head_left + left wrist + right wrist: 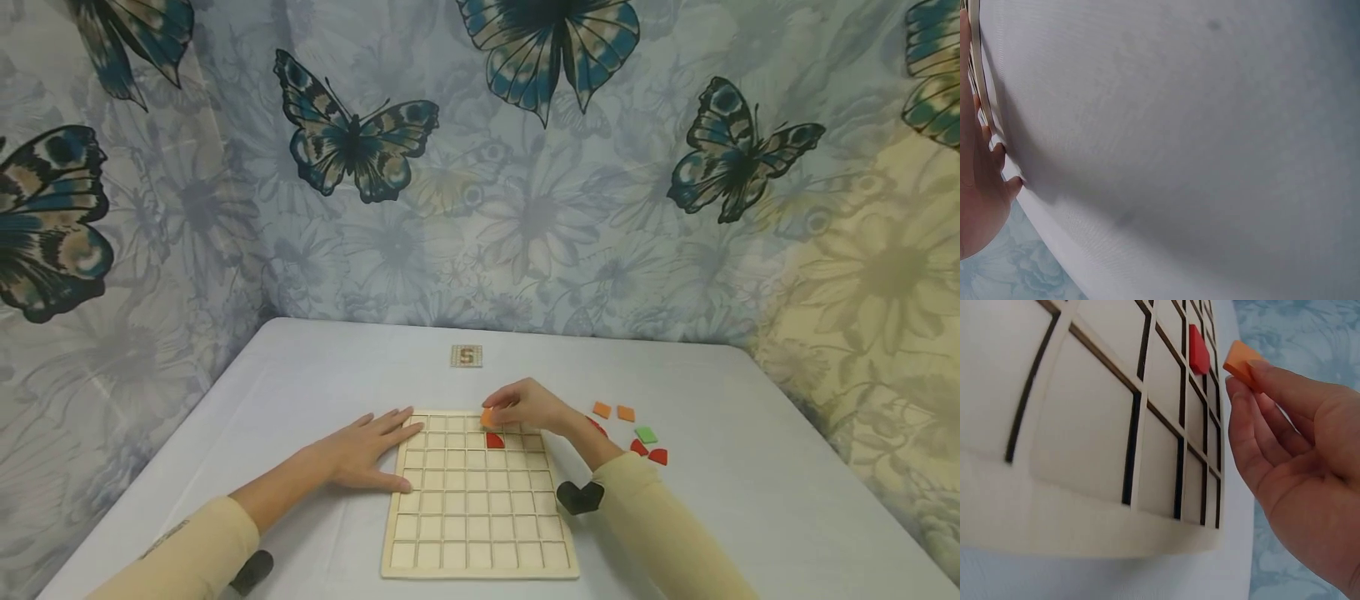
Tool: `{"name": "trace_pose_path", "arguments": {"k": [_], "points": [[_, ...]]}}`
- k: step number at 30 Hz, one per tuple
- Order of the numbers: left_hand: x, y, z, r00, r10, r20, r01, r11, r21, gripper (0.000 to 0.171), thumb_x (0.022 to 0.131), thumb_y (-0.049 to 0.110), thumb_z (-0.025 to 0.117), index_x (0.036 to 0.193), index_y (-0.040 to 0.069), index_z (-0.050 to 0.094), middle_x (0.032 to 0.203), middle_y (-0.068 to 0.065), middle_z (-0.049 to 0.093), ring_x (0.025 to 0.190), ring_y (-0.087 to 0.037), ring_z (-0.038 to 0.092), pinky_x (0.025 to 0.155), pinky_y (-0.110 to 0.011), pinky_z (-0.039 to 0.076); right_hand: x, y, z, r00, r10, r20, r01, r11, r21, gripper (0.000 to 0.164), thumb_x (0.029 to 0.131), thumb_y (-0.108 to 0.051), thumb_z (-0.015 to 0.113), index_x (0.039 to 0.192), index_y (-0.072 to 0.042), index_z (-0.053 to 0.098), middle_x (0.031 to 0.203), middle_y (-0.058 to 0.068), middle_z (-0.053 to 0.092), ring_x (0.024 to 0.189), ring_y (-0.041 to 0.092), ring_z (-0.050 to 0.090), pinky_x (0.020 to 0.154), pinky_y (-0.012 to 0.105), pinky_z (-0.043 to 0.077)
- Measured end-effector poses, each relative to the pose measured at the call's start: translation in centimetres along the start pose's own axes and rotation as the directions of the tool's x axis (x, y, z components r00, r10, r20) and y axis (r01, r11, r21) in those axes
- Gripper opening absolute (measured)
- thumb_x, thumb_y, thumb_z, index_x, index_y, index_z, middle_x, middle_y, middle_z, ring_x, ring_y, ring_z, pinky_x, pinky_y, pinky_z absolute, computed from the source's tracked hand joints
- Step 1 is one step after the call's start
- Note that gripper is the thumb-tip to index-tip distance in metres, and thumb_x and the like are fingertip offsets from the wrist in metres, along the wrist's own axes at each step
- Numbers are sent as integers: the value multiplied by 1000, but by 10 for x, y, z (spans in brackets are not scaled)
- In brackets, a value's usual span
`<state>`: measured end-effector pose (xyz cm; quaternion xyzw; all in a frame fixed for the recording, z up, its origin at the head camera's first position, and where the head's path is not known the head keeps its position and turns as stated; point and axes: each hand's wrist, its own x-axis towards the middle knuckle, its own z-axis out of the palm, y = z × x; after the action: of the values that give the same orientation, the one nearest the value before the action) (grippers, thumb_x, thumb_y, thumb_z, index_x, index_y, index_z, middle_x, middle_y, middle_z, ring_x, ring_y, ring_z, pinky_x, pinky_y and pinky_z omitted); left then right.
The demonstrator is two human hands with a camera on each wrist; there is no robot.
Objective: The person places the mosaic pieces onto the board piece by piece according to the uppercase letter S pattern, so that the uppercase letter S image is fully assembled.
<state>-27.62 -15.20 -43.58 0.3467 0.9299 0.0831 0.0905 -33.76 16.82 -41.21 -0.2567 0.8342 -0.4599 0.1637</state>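
My right hand (531,406) pinches an orange square tile (1241,364) between thumb and fingertips. It is over the far edge of a pale wooden grid board (455,503). One red tile with a rounded side (495,441) sits in a cell of the second row, just below the orange tile in the head view. With fingers spread, my left hand (363,454) lies along the board's left side, its thumb and forefinger tips at the edge. In the left wrist view, part of that hand (982,187) shows at the left border.
Right of the board lie two orange tiles (626,413), a green tile (646,435) and several red pieces (657,457). A small card with a patterned figure (467,356) lies beyond the board on the white tabletop (337,367). Butterfly-print cloth hangs behind.
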Motion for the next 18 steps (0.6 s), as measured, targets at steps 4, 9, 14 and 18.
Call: {"name": "trace_pose_path", "arguments": {"k": [4,9,14,18], "points": [[2,-1,0,1000,2,-2,-2,1000,14,95,81,76,45,153,18,24,158,-9,14,141,-30,18,109,-55,18,3,-1,5,1000,-22,16,22,1000,12,25,87,-5,69,109,6,68,97,9,69,88,18,64,75,32,54],[2,0,-1,1000,3,3,-3,1000,-2,95,82,75,47,152,16,26,157,-11,15,141,-31,19,109,-56,18,8,-2,11,1000,-8,18,8,1000,12,22,87,-5,70,106,4,70,95,9,70,83,17,65,73,31,54],[1,1,-3,1000,0,-4,0,1000,-12,94,82,74,49,152,15,27,157,-11,16,141,-31,20,109,-56,18,12,-4,16,1000,11,26,-10,1000,-30,20,86,-9,72,104,-2,72,94,5,70,83,15,64,72,30,53],[1,1,-3,1000,-8,0,8,1000,0,94,82,75,47,153,17,26,158,-9,15,141,-30,19,109,-55,18,13,-5,18,999,12,38,-10,999,-30,19,86,-9,71,104,-3,72,92,4,70,82,15,65,72,30,53]]}}
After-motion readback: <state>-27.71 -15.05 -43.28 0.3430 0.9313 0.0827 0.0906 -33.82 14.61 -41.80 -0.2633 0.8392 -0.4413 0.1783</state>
